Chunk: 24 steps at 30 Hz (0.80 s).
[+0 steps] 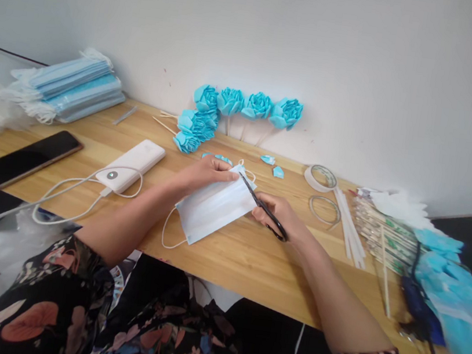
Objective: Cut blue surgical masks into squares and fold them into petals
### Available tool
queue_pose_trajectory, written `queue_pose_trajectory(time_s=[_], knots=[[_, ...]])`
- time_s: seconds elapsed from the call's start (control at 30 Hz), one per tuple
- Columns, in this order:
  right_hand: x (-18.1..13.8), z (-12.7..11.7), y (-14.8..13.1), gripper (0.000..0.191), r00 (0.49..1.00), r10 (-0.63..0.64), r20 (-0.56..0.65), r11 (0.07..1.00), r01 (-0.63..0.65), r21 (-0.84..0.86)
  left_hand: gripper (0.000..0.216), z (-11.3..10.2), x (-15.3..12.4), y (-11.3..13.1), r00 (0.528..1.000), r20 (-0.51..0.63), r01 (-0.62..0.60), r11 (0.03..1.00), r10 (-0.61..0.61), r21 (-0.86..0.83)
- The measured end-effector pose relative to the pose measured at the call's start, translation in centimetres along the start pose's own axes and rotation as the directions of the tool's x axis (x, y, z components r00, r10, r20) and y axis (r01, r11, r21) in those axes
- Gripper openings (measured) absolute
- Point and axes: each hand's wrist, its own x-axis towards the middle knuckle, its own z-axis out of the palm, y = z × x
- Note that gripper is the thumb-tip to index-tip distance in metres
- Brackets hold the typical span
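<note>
A white face mask [213,209] lies on the wooden table [250,261] in front of me, its ear loop hanging toward the near edge. My left hand [206,173] pinches the mask's far edge with closed fingers. My right hand [280,215] grips black scissors [263,207], whose blades point up-left and meet the mask's right end next to my left fingers. Small blue scraps [272,166] lie just beyond the mask.
Several blue paper-like flowers on sticks [245,108] lean on the wall. A stack of blue masks [66,88] sits far left, with a black phone [30,158] and a white power bank [132,165] with cable. Tape rolls [321,177], white strips, sticks and blue material [452,289] crowd the right.
</note>
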Motion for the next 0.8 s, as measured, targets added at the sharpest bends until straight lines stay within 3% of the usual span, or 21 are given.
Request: queue_pose_trajectory(time_s=[0.27,0.47,0.8], knots=[[0.0,0.1,-0.1,0.043,1.000,-0.026,0.017,1.000,0.026,-0.007,0.039,0.2,0.1,-0.1,0.999,0.022,-0.029,0.997,0.027,0.074],[0.1,0.2,0.7,0.046,0.999,0.044,0.007,0.999,-0.044,-0.007,0.040,0.4,0.1,-0.1,1.000,0.026,0.000,0.995,-0.002,0.101],[0.0,0.6,-0.4,0.044,0.990,0.125,-0.060,0.992,-0.126,-0.017,0.039,0.2,0.2,-0.3,0.999,0.042,-0.035,0.996,0.031,0.088]])
